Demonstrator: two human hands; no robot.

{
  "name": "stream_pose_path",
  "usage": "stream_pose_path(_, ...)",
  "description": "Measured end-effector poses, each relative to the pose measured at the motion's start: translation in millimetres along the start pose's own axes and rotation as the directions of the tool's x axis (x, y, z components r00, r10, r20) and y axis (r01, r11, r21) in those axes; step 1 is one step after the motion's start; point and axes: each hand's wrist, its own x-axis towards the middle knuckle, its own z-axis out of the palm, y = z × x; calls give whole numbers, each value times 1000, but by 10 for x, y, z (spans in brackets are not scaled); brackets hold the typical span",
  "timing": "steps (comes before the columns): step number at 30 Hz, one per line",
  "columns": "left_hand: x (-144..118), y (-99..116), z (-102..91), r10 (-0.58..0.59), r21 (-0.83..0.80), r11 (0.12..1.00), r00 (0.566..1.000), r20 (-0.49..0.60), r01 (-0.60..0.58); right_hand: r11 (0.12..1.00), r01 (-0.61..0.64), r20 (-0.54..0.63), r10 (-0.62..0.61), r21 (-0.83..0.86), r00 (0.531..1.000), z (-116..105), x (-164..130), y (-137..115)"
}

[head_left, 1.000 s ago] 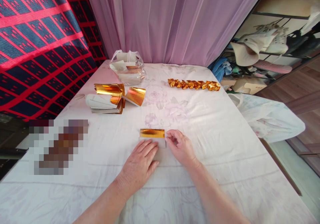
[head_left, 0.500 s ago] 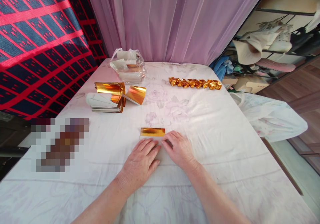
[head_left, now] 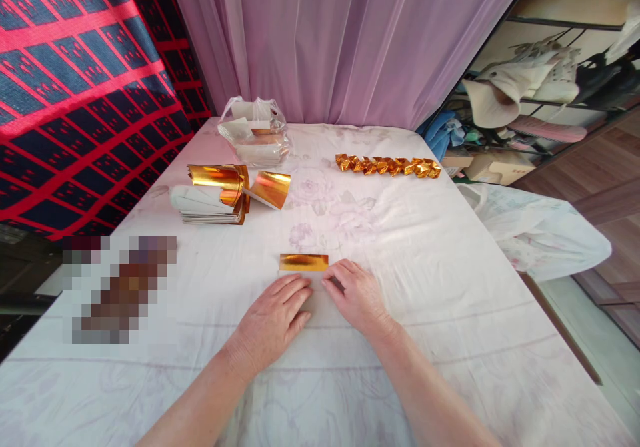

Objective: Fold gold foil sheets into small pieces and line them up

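One gold sheet (head_left: 304, 262) lies under two flat hands, left hand (head_left: 273, 320) and right hand (head_left: 356, 294).

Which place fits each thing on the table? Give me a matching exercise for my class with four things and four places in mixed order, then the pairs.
Things
1. gold sheet
2. plastic bag
3. row of folded gold pieces
4. paper stack

Places
A. far right of the table, near the curtain
B. just beyond the left hand and right hand
C. far left corner, by the curtain
D. left side, nearer than the bag

Pairs: 1-B, 2-C, 3-A, 4-D
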Motion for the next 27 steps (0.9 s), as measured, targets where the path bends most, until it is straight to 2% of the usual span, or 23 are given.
stream_pose_path(15,-58,-133,-55,-10,-38,999,1000,5,10,1000,10,13,-10,0,1000,-19,6,9)
stream_pose_path(22,-36,-103,-72,-14,-46,999,1000,9,14,991,132,-136,-127,31,983,2,-13,-99)
stream_pose_path(27,-18,-85,-90,1,-22,1000,1000,10,0,990,141,-70,-139,21,988,61,-23,-193)
